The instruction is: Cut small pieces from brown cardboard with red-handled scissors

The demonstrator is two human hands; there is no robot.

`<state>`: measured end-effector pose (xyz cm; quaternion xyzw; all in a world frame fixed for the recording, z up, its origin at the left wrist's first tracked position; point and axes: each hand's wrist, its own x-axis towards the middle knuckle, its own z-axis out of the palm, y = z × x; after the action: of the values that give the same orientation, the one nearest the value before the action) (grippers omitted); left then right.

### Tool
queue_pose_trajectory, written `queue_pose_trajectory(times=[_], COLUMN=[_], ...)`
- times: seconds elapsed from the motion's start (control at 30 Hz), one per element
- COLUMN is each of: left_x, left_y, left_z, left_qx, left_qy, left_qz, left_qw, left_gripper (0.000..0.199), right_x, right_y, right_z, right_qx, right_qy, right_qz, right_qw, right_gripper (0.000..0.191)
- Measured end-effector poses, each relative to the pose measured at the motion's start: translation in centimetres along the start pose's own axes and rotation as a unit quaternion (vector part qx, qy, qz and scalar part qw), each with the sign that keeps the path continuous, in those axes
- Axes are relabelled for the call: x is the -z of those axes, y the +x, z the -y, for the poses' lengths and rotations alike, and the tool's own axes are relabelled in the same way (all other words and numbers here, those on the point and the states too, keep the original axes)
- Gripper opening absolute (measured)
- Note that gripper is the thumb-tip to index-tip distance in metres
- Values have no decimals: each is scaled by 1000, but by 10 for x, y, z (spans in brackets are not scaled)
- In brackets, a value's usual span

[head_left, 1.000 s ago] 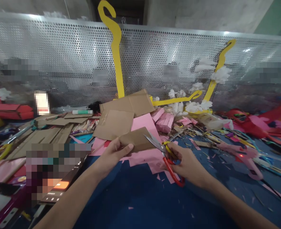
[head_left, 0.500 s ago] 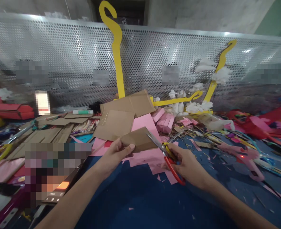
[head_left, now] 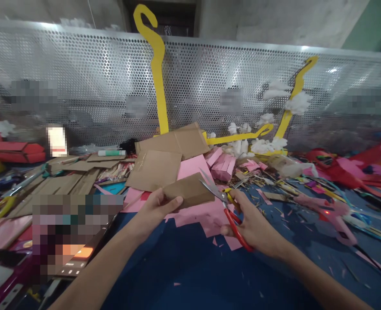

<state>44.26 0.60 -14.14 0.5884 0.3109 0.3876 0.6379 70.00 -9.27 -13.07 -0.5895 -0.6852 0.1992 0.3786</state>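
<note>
My left hand (head_left: pixel 158 210) pinches the left end of a small brown cardboard piece (head_left: pixel 192 192), thumb on top. In my right hand (head_left: pixel 246 217) is a pair of scissors (head_left: pixel 223 199) with one yellow and one red handle loop. The scissor blades are parted and lie at the right end of the cardboard, one of them across its face. Beneath the cardboard lie pink paper sheets (head_left: pixel 206 219) with stepped, cut edges. Behind the left hand rest larger cardboard sheets (head_left: pixel 156 168) on the pink paper.
A pink glue gun (head_left: pixel 330 211) with a lit red spot lies at the right. Yellow hook shapes (head_left: pixel 159 86) stand before a perforated metal panel (head_left: pixel 196 77). Cardboard strips (head_left: pixel 59 187), a glue stick (head_left: pixel 112 153) and a phone (head_left: pixel 80 254) are on the left. Scraps litter the blue tabletop (head_left: pixel 177 267).
The scissor blades have opened wider, and my right thumb and fingers have spread apart with the handles. My left hand keeps its hold on the cardboard, almost unmoved.
</note>
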Motion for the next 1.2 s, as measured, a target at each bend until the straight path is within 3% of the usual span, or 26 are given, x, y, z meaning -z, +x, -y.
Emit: queue_pose_trajectory(times=[0.13,0.33,0.57,0.7,0.83,1.03,1.2], left_x=[1,4,4,5,6,6,10], left_y=[0,4,7,8,9,7,7], left_z=[-4,-5,-8,-10,-9,0,8], left_qx=[-5,-46,-47,-36,-54,-127,-131], left_qy=[13,55,81,13,9,192,232], left_qz=[-34,-52,-120,-144,-138,-109,-59], left_qw=[999,996,988,989,989,967,962], left_gripper=[41,28,28,33,32,29,36], right_x=[-1,5,7,10,10,9,9], right_y=[1,6,10,15,18,20,20], right_z=[-8,-11,-20,-30,-37,-40,-36], right_qx=[-20,-40,-47,-18,0,12,-5], right_qy=[86,139,114,-10,-95,-98,-92], right_qz=[-13,-30,-35,-73,-88,-101,-97], right_qw=[996,989,992,997,992,990,991], right_gripper=[55,51,41,37,34,31,32])
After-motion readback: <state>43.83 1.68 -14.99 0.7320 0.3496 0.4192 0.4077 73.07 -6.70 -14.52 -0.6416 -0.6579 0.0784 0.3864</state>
